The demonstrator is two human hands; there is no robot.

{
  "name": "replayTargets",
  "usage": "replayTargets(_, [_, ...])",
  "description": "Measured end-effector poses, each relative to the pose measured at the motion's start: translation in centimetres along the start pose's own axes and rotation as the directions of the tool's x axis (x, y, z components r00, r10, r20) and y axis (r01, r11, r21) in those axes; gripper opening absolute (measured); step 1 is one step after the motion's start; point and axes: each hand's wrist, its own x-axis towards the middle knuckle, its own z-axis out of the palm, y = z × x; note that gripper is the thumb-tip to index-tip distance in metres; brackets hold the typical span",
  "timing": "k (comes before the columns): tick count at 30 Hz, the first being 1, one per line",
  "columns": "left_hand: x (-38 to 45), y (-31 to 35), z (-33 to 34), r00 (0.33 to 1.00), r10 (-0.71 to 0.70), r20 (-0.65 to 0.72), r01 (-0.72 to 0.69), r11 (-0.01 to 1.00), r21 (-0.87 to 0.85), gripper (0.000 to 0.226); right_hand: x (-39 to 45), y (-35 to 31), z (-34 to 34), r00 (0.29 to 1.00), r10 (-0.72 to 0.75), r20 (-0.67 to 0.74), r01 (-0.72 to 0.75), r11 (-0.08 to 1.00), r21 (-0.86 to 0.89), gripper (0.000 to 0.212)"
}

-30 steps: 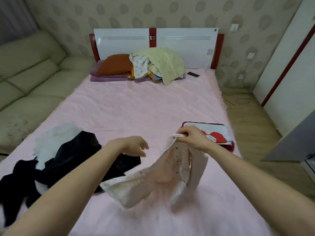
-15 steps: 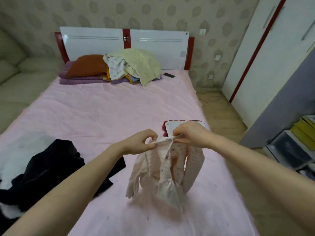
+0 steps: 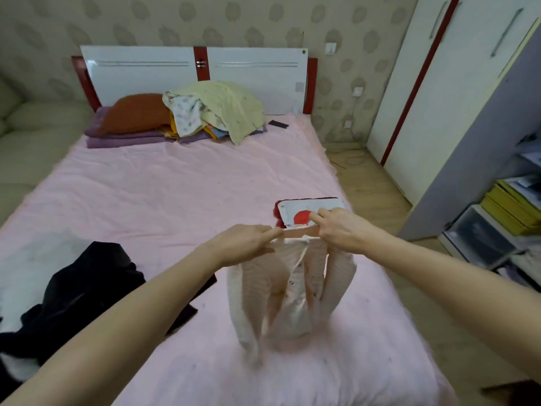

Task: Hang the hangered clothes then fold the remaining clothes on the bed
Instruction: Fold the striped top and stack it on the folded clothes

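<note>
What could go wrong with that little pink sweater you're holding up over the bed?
Both the left hand and the right hand only pinch the top edge of the pink sweater, so it might slip free. Its sleeves dangle loose and could bunch under it when it is laid on the pink bedsheet. The black clothes lie close and might get tangled in.

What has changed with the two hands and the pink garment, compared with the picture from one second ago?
The left hand, free and open a second ago, has moved over and taken a grip on the top edge of the pink cardigan. The cardigan, which trailed sideways, now hangs straight down between both hands. The right hand keeps its grip. The black garment stayed on the bed.
</note>
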Motion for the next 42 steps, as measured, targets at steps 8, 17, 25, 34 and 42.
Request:
replayTargets(8, [-1.0, -3.0, -0.1, 0.974, -0.168, -0.150, 0.149, 0.980, -0.129, 0.015, -0.9, -1.1, -2.3, 0.985, -0.106, 0.139, 0.069, 0.966, 0.250, 0.018])
replayTargets(17, [-3.1, 0.3, -1.1, 0.700, -0.712, -0.051, 0.627, 0.647, -0.434, 0.010, -4.1, -4.2, -0.6, 0.763, 0.604, 0.231, -0.391, 0.147, 0.909, 0.010])
replayTargets(25, [-3.7, 8.7, -0.9, 0.790, -0.572, 0.220, 0.613, 0.738, -0.282, 0.018, -10.7, -6.1, 2.7, 0.791, 0.450, 0.414, -0.488, 0.056, 0.871, 0.033])
replayTargets(34, [-5.1, 16.9, -1.6, 0.625, -0.737, -0.256, 0.690, 0.675, -0.261, 0.019, -14.6, -7.3, 1.9, 0.652, 0.750, 0.111, -0.280, 0.102, 0.954, 0.040])
replayTargets(42, [-8.7, 24.2, 5.5, 0.648, -0.731, 0.212, 0.748, 0.663, 0.000, 0.011, -18.1, -15.9, 6.7, 0.749, 0.490, 0.446, -0.604, 0.228, 0.764, 0.024])
